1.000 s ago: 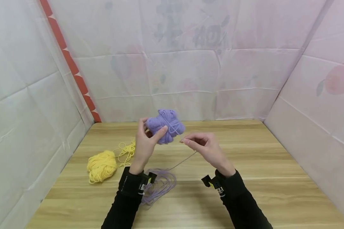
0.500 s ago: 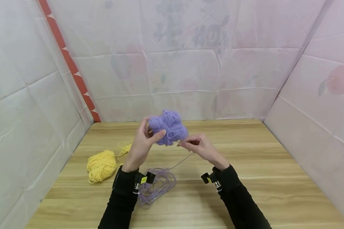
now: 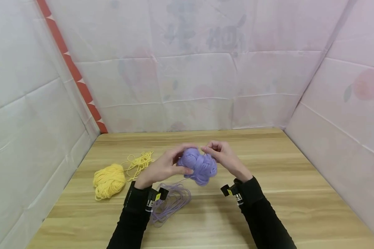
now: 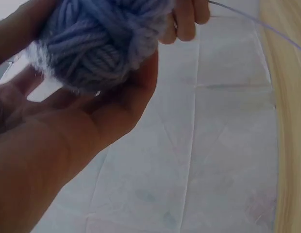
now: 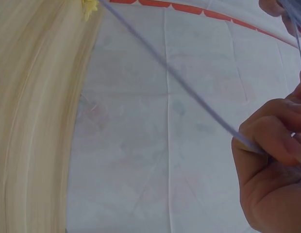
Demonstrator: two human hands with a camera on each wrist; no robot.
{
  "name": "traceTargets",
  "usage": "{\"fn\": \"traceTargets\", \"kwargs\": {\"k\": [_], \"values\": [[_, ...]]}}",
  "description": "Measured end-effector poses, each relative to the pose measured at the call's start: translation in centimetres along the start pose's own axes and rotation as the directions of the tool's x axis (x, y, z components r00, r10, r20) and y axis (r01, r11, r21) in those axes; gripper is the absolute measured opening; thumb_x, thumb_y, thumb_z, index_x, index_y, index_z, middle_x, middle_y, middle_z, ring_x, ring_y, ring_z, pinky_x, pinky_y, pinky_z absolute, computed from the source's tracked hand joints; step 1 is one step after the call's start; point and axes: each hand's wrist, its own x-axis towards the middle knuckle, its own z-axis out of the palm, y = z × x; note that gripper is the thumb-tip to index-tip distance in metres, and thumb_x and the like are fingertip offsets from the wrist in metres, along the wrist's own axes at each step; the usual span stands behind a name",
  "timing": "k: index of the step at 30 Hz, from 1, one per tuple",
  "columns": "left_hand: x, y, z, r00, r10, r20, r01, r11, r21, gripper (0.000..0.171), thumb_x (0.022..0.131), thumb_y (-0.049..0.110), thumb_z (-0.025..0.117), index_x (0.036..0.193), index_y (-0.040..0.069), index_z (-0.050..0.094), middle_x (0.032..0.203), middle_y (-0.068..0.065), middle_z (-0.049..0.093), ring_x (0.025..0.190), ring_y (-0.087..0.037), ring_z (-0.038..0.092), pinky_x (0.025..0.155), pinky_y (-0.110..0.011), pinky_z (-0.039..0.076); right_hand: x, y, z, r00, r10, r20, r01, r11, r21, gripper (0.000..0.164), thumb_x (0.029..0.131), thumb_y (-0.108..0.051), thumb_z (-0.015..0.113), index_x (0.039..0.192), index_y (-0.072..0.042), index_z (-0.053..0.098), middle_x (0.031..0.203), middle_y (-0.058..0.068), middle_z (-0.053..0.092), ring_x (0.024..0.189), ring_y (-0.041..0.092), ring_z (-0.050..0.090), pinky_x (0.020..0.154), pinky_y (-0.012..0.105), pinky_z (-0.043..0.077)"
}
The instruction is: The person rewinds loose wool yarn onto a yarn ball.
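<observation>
A ball of purple yarn [image 3: 201,167] is held above the table by my left hand [image 3: 165,166], thumb in front and fingers behind it. My right hand [image 3: 225,155] is at the ball's upper right and pinches a purple strand. In the right wrist view this strand [image 5: 175,75] runs taut into the curled fingers of that hand [image 5: 272,160]. The left wrist view shows the ball [image 4: 97,43] between thumb and fingers. Loose loops of purple yarn [image 3: 174,200] lie on the table below, partly hidden by the left wrist.
A ball of yellow yarn [image 3: 109,181] lies on the wooden table [image 3: 286,193] at the left, with a loose yellow tangle [image 3: 140,164] beside it. Pale sheets [image 3: 193,83] enclose the table at the back and both sides.
The purple ball has come down and to the right, turning in my left hand. My right hand has shifted from below right of the ball to its upper right.
</observation>
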Motion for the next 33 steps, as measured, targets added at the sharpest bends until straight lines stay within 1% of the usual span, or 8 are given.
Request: {"fn": "traceTargets", "kwargs": {"k": [3, 6, 9, 13, 17, 23, 26, 33], "values": [[0.1, -0.4, 0.1, 0.999, 0.008, 0.044, -0.012, 0.995, 0.099, 0.065, 0.084, 0.003, 0.072, 0.142, 0.014, 0.043, 0.136, -0.012, 0.052, 0.115, -0.025, 0.058, 0.091, -0.031, 0.054, 0.1, -0.2, -0.1, 1.000, -0.009, -0.026, 0.009, 1.000, 0.003, 0.024, 0.096, -0.031, 0.060, 0.084, -0.009, 0.060, 0.061, -0.005, 0.042, 0.052, 0.007, 0.037, 0.051, 0.021, 0.034], [0.1, -0.7, 0.2, 1.000, -0.017, 0.021, 0.013, 0.982, 0.187, 0.066, 0.083, 0.003, 0.073, 0.141, 0.013, 0.044, 0.134, -0.013, 0.055, 0.115, -0.026, 0.059, 0.092, -0.032, 0.053, 0.0, -0.4, -0.2, 0.998, -0.039, -0.039, 0.040, 0.999, 0.037, 0.019, 0.096, -0.027, 0.059, 0.084, -0.012, 0.062, 0.060, -0.004, 0.039, 0.053, 0.009, 0.035, 0.051, 0.023, 0.031], [0.2, -0.8, 0.4, 0.997, -0.035, -0.069, 0.052, 0.960, 0.274, 0.065, 0.082, 0.005, 0.074, 0.140, 0.011, 0.045, 0.129, -0.015, 0.058, 0.113, -0.028, 0.060, 0.092, -0.035, 0.054, -0.2, -0.7, -0.2, 0.998, -0.054, -0.038, 0.057, 0.996, 0.076, 0.018, 0.096, -0.025, 0.060, 0.087, -0.009, 0.064, 0.059, -0.005, 0.040, 0.053, 0.009, 0.036, 0.050, 0.024, 0.030], [0.3, -1.0, 0.6, 0.976, -0.039, -0.215, 0.109, 0.939, 0.326, 0.062, 0.081, 0.006, 0.076, 0.136, 0.009, 0.047, 0.123, -0.017, 0.061, 0.107, -0.030, 0.062, 0.086, -0.037, 0.056, -0.8, -1.4, 0.0, 0.997, -0.078, -0.007, 0.078, 0.992, 0.095, 0.023, 0.097, -0.024, 0.059, 0.099, -0.002, 0.066, 0.060, -0.005, 0.041, 0.054, 0.011, 0.036, 0.051, 0.025, 0.030], [0.4, -0.8, 0.6, 0.934, -0.042, -0.356, 0.161, 0.937, 0.311, 0.061, 0.081, 0.008, 0.077, 0.134, 0.009, 0.048, 0.119, -0.015, 0.062, 0.101, -0.028, 0.063, 0.079, -0.036, 0.057, -1.5, -2.1, 0.3, 0.989, -0.147, 0.030, 0.145, 0.988, 0.060, 0.026, 0.098, -0.022, 0.056, 0.107, 0.001, 0.066, 0.063, -0.003, 0.037, 0.055, 0.016, 0.033, 0.053, 0.028, 0.031], [0.5, -0.5, 0.5, 0.835, -0.060, -0.547, 0.219, 0.948, 0.230, 0.059, 0.082, 0.020, 0.077, 0.133, 0.011, 0.047, 0.107, -0.014, 0.063, 0.087, -0.025, 0.062, 0.066, -0.028, 0.055, -2.4, -3.0, 0.9, 0.976, -0.214, 0.050, 0.216, 0.976, -0.036, 0.023, 0.098, -0.021, 0.057, 0.108, -0.004, 0.069, 0.065, 0.001, 0.041, 0.057, 0.017, 0.037, 0.053, 0.029, 0.035], [0.5, -0.5, 0.4, 0.798, -0.069, -0.598, 0.203, 0.966, 0.160, 0.058, 0.084, 0.022, 0.075, 0.132, 0.010, 0.045, 0.108, -0.015, 0.061, 0.089, -0.026, 0.062, 0.068, -0.029, 0.055, -2.6, -3.1, 1.3, 0.969, -0.236, 0.067, 0.241, 0.967, -0.080, 0.020, 0.096, -0.019, 0.059, 0.107, -0.006, 0.071, 0.067, 0.002, 0.045, 0.057, 0.014, 0.039, 0.052, 0.028, 0.036], [0.4, -0.2, 0.0, 0.749, -0.124, -0.651, 0.131, 0.991, -0.038, 0.057, 0.089, 0.026, 0.071, 0.134, 0.012, 0.039, 0.120, -0.013, 0.058, 0.107, -0.028, 0.062, 0.088, -0.041, 0.055, -2.2, -2.5, 1.9, 0.954, -0.273, 0.124, 0.288, 0.949, -0.126, 0.017, 0.093, -0.012, 0.062, 0.106, -0.008, 0.074, 0.077, -0.002, 0.062, 0.058, 0.010, 0.039, 0.053, 0.026, 0.035]]}}
